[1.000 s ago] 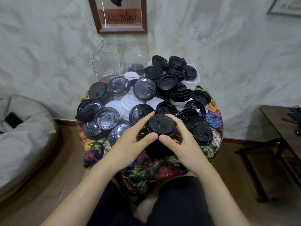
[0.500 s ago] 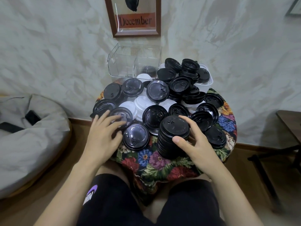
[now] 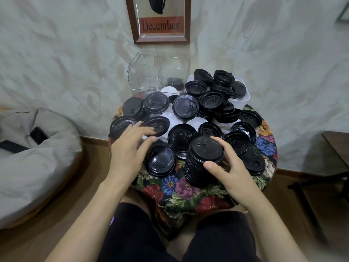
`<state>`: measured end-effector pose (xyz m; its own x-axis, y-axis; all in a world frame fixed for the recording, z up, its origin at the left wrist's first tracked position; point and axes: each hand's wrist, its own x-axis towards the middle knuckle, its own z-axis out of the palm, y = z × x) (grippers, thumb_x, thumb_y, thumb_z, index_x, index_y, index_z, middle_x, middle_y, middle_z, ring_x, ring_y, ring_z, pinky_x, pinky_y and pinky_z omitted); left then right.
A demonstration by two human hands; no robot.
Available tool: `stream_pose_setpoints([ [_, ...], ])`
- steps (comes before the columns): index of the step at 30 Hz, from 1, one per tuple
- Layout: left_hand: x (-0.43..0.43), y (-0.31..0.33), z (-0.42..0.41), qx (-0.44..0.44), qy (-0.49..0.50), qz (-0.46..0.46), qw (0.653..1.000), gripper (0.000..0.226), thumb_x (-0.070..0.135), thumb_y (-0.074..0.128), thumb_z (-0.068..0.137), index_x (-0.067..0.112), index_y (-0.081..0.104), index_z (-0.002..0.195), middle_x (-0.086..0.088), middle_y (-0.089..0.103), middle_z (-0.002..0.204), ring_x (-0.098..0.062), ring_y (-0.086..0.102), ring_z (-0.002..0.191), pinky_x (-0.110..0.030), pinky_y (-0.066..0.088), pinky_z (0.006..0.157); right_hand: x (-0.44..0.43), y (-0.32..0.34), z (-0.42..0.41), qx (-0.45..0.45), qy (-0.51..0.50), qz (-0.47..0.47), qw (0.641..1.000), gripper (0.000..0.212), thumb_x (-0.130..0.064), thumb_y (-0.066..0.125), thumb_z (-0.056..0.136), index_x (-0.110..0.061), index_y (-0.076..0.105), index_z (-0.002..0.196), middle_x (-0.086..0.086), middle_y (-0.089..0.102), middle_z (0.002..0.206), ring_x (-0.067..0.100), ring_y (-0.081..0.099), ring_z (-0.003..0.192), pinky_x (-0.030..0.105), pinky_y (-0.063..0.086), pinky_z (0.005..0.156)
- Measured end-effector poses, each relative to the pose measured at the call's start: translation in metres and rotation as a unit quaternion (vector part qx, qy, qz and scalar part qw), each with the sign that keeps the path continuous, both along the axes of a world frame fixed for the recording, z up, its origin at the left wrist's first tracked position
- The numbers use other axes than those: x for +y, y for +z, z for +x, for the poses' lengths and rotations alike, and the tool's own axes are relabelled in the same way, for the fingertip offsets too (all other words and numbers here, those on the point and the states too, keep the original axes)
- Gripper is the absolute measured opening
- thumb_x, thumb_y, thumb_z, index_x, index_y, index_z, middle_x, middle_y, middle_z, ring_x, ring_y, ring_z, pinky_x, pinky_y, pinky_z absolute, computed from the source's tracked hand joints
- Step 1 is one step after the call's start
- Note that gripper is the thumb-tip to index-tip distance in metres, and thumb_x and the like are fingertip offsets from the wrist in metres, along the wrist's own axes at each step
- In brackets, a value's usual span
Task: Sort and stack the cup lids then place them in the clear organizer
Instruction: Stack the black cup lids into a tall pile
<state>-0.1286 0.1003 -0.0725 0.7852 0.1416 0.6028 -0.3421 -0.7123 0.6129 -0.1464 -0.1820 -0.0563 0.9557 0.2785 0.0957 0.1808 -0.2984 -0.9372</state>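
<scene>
A: So, what is the person sitting at?

B: A small round table (image 3: 188, 208) under a floral cloth, pushed against a pale, creased wall (image 3: 264, 63). A framed "December" print (image 3: 160, 25) hangs above it. A grey beanbag (image 3: 37, 163) lies to the left on the wood floor, and the corner of a dark side table (image 3: 338, 146) shows at the right.

A: And the edges?

B: Loose black lids (image 3: 183, 138) and a few white lids (image 3: 196, 121) cover the top out to the left and right rims. Bare cloth shows only along the near rim, between the forearms.

A: Containers?

B: The clear organizer (image 3: 149, 76) stands at the back against the wall, with a few black lids low in its right compartment. Just beside it, a white tub (image 3: 243, 98) is heaped with black lids.

A: The hands?

B: The right hand (image 3: 232, 171) curls thumb and fingers round the top of the stack of black lids (image 3: 204, 161), which stands on the cloth near the front. The left hand (image 3: 128, 154) is spread, its fingertips at a tilted lid (image 3: 157, 124). It is blurred, so its grip cannot be told.
</scene>
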Motion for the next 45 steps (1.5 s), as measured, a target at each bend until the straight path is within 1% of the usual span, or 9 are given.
stream_pose_setpoints([
  [4,-0.037,0.031,-0.008,0.068,-0.060,-0.197,0.976,0.014,0.021,0.075,0.095,0.034,0.070,0.090,0.022,0.073,0.089,0.002,0.068,0.086,-0.017,0.049,0.078,-0.001,0.000,0.000,0.005,0.000,-0.004,1.000,0.063,-0.046,0.073,0.089,-0.048,0.044,0.145,-0.032,0.058,0.136,-0.006,0.053,0.131,0.027,0.042,0.108],
  [9,-0.072,0.056,-0.011,0.142,-0.186,-0.398,0.887,0.013,0.015,0.055,0.106,0.008,0.064,0.101,-0.005,0.081,0.094,-0.025,0.079,0.086,-0.029,0.061,0.080,0.000,0.002,-0.001,0.005,-0.001,-0.004,1.000,0.062,-0.045,0.071,0.089,-0.048,0.043,0.144,-0.036,0.058,0.135,-0.009,0.053,0.130,0.020,0.042,0.105],
  [12,-0.078,0.057,-0.006,0.207,-0.163,-0.463,0.846,0.019,0.019,0.055,0.107,0.004,0.066,0.107,-0.002,0.080,0.089,-0.019,0.076,0.075,-0.029,0.062,0.076,0.000,0.002,-0.001,0.007,0.001,-0.002,1.000,0.063,-0.045,0.071,0.089,-0.048,0.043,0.145,-0.036,0.058,0.135,-0.010,0.053,0.129,0.015,0.042,0.102],
  [17,-0.078,0.049,0.003,0.257,-0.163,-0.429,0.850,0.018,0.015,0.060,0.103,0.017,0.071,0.116,0.002,0.064,0.073,-0.009,0.058,0.062,-0.029,0.052,0.067,0.000,0.002,-0.001,0.010,-0.003,-0.004,1.000,0.061,-0.046,0.072,0.086,-0.055,0.041,0.138,-0.043,0.056,0.131,-0.016,0.051,0.127,0.004,0.040,0.098],
  [22,-0.079,0.042,0.000,0.257,-0.179,-0.339,0.887,0.023,0.019,0.063,0.101,0.033,0.077,0.113,0.013,0.057,0.063,-0.010,0.051,0.063,-0.027,0.046,0.066,0.000,0.002,-0.001,0.005,-0.005,0.004,1.000,0.067,-0.043,0.074,0.089,-0.046,0.042,0.148,-0.036,0.057,0.137,-0.011,0.051,0.132,0.021,0.040,0.108],
  [33,-0.075,0.034,-0.002,0.231,-0.189,-0.231,0.926,0.021,0.027,0.067,0.099,0.040,0.075,0.113,0.014,0.054,0.067,-0.006,0.049,0.064,-0.026,0.042,0.066,-0.001,-0.002,0.001,-0.001,0.011,0.021,1.000,0.063,-0.037,0.072,0.090,-0.044,0.044,0.145,-0.033,0.059,0.137,-0.008,0.053,0.132,0.010,0.042,0.102],
  [38,-0.077,0.028,-0.001,0.219,-0.186,-0.218,0.933,0.017,0.034,0.068,0.098,0.043,0.075,0.111,0.012,0.057,0.071,-0.008,0.052,0.069,-0.028,0.047,0.067,-0.005,-0.002,0.002,-0.001,0.018,0.012,1.000,0.081,-0.042,0.073,0.091,-0.040,0.032,0.160,-0.031,0.052,0.148,-0.007,0.046,0.139,0.025,0.037,0.115],
  [42,-0.080,0.031,-0.002,0.204,-0.172,-0.221,0.938,0.017,0.028,0.069,0.098,0.038,0.077,0.110,0.007,0.064,0.075,-0.005,0.055,0.069,-0.018,0.046,0.068,-0.006,0.003,0.000,0.017,0.023,0.011,1.000,0.095,-0.042,0.075,0.086,-0.048,0.017,0.161,-0.052,0.044,0.138,-0.019,0.042,0.135,0.005,0.036,0.106],
  [45,-0.081,0.030,-0.002,0.195,-0.172,-0.213,0.942,0.016,0.035,0.068,0.096,0.041,0.076,0.109,0.009,0.064,0.081,-0.008,0.055,0.072,-0.020,0.046,0.071,-0.006,0.005,0.001,0.010,0.028,-0.001,1.000,0.082,-0.041,0.075,0.089,-0.045,0.031,0.158,-0.038,0.050,0.145,-0.011,0.045,0.138,0.021,0.037,0.115],
])
